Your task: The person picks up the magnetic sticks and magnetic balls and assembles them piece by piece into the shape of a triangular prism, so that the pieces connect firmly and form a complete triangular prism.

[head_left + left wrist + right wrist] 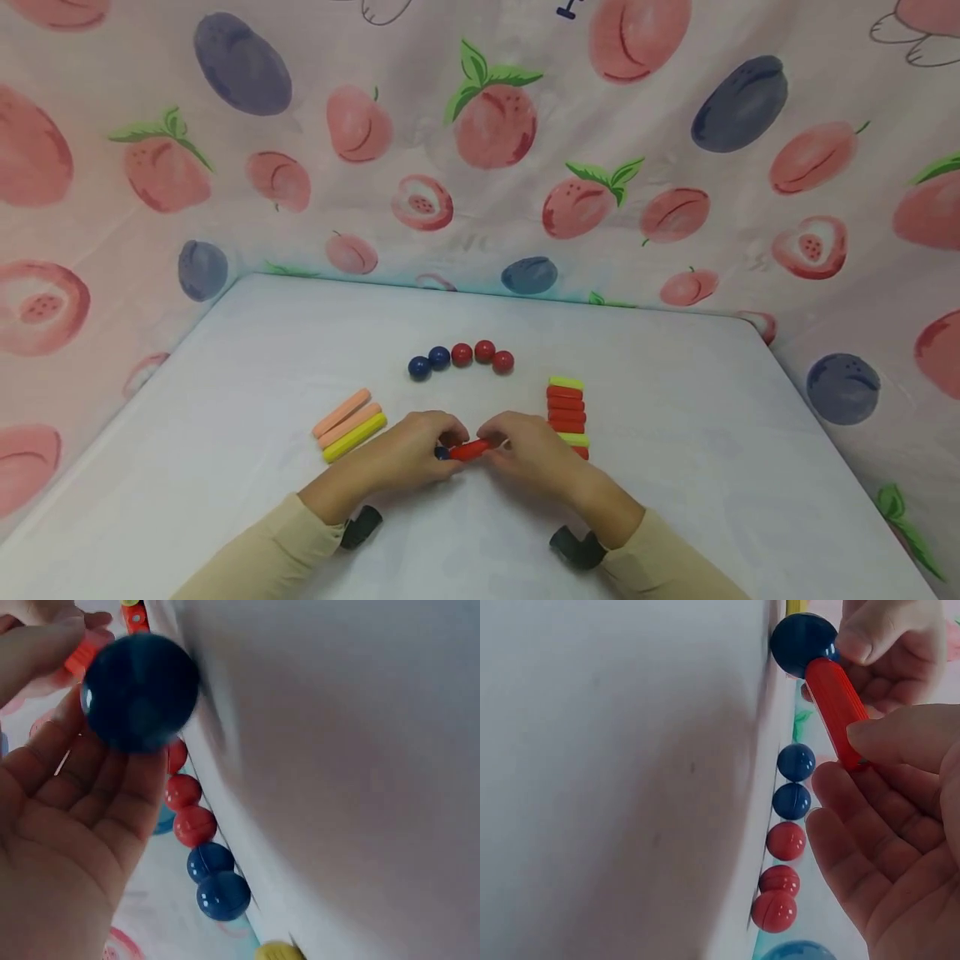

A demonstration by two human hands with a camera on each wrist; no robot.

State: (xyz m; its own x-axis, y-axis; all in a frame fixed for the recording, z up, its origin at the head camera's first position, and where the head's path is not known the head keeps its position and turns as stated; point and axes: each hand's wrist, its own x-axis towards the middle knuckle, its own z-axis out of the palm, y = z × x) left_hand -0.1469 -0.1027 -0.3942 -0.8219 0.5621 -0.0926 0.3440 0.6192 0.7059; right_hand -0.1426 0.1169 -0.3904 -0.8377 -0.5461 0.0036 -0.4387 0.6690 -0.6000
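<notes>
Over the near middle of the table, my left hand [411, 450] holds a dark blue ball [802, 643] between thumb and fingers. The ball looms large in the left wrist view and hides part of the fingertips there. My right hand [536, 450] pinches a short red rod [834, 709] near one end. The rod's other end meets the blue ball; whether it is fixed to it I cannot tell. Both pieces are raised a little off the white table.
Beyond my hands several balls form a curved row, blue ones [419, 368] left and red ones [485, 351] right. Two peach rods [342, 413] and a yellow rod [355, 437] lie left. Short red rods [566, 403] and yellow-green rods [566, 383] are stacked side by side at right.
</notes>
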